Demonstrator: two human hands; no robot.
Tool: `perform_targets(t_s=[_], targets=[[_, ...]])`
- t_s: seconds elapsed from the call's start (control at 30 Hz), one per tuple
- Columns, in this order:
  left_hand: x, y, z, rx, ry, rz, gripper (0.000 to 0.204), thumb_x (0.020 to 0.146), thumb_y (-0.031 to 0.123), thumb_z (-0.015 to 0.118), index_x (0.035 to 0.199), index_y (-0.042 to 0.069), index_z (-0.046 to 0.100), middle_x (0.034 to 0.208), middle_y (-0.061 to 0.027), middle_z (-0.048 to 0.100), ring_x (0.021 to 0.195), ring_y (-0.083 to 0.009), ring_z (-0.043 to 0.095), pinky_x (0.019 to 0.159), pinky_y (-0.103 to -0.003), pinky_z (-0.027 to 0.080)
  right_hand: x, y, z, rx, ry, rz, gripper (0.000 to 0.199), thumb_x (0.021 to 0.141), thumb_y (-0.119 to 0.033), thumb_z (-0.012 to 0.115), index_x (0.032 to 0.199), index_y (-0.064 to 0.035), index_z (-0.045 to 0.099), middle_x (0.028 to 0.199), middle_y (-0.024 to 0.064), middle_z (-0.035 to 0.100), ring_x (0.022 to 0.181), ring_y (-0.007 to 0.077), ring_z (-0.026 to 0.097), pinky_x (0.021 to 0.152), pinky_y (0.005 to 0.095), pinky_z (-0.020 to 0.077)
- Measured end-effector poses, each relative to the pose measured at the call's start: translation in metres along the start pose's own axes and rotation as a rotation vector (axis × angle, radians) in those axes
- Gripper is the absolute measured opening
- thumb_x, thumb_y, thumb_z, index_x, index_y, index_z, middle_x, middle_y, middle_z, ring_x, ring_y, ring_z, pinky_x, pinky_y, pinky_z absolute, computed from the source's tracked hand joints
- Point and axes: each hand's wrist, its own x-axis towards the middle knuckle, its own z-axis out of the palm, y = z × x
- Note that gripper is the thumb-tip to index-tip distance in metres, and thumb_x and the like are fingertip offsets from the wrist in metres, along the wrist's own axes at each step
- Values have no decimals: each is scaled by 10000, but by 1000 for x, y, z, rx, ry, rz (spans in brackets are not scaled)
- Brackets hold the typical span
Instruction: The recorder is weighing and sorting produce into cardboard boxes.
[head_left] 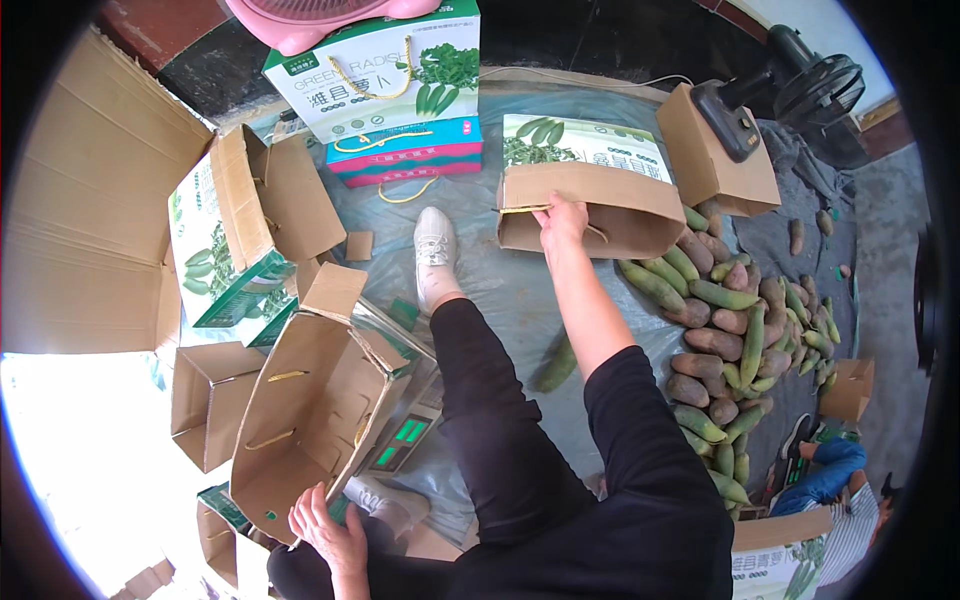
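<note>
Cardboard fills the left of the frame, a great flattened sheet (90,220) curving along the upper left edge, with opened cartons below it. Across the right side lies a heap of green radishes (735,345), long and muddy, spread on grey plastic sheeting (500,290). At lower left an open brown carton (310,410) stands tilted over a scale with a green display (405,440); the left hand (325,530) rests at its lower rim, fingers spread and loosely curled against the cardboard edge, though whether it truly grips I cannot tell. Near the top centre, a printed gift box with a brown flap (590,205) sits just beside the radish heap; the right hand (562,222), arm stretched forward, is closed on the flap's upper edge, thumb and fingers pinching it by the cord handle. Behind it stand stacked gift boxes, white-green (375,75) over pink (405,150). A white shoe (435,250) points up the middle, and one radish (555,365) lies alone beside the leg.
</note>
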Motion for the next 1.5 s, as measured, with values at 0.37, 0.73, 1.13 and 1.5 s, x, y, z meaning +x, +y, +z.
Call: perform_targets(t_s=[0.37,0.73,1.13,1.5], targets=[[3,-1,-1,-5,22,20,559,702,184,653,1209,40,469,1106,-158,516,1069,-337,467,978,-464,277,11,-96,9,-107,-190,-93,285,859,-5,525,1130,-57,453,1112,108,541,975,274,573,767,472,515],[1,-1,5,41,60,18,512,727,221,634,1178,31,485,1097,-149,538,1051,-340,484,970,-477,283,40,-6,-58,-477,-233,272,396,851,-140,601,1220,-117,460,1113,100,578,945,286,599,679,423,519],[-3,-2,2,34,2,31,549,769,280,615,1235,36,459,1166,-152,517,1114,-329,463,991,-470,265,-108,72,-255,-1565,130,-402,639,697,-237,751,1230,-14,479,1172,192,549,1055,309,545,888,371,448],[-3,0,-14,-49,-117,19,693,654,99,708,1283,78,418,1220,-136,481,1163,-311,431,1027,-449,238,-124,133,-286,-1074,309,182,684,615,-130,812,1156,64,442,1067,179,569,1011,291,563,852,369,466]])
